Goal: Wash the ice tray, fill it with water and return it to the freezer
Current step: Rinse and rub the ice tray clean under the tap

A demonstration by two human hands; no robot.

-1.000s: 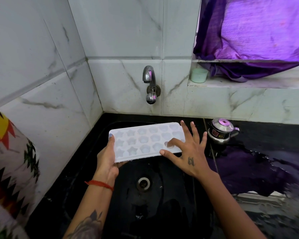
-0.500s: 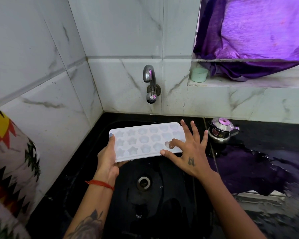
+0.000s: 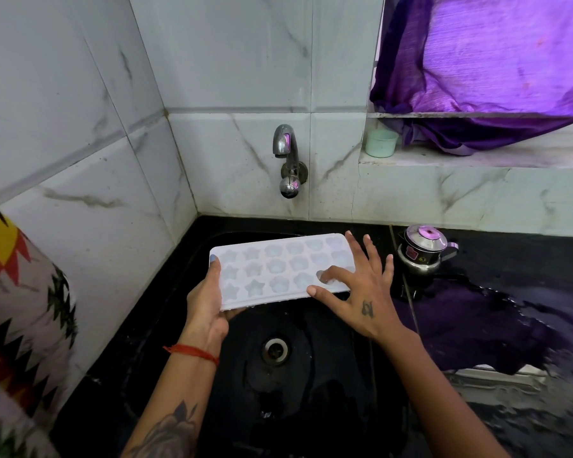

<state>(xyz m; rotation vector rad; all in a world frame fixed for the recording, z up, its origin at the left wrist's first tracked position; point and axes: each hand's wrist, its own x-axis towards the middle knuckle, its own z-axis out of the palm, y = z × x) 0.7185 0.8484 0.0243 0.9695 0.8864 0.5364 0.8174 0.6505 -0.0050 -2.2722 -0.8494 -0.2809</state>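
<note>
A white ice tray (image 3: 275, 269) with star and flower moulds is held level over the black sink (image 3: 328, 368), below the metal tap (image 3: 286, 160). My left hand (image 3: 207, 299) grips its left end, thumb on the top rim and fingers underneath. My right hand (image 3: 358, 289) lies spread over the tray's right end, with its index finger bent down into a mould near the front right corner and the thumb along the front edge. No water runs from the tap.
A small steel pot (image 3: 422, 249) stands on the wet black counter right of the sink. A pale green cup (image 3: 380, 143) sits on the window ledge by a purple curtain (image 3: 483, 61). A patterned cloth (image 3: 17, 309) hangs at left. The drain (image 3: 275, 350) lies below the tray.
The tray and both hands have stayed almost still; the right index finger has shifted slightly inside the mould at the tray's right end.
</note>
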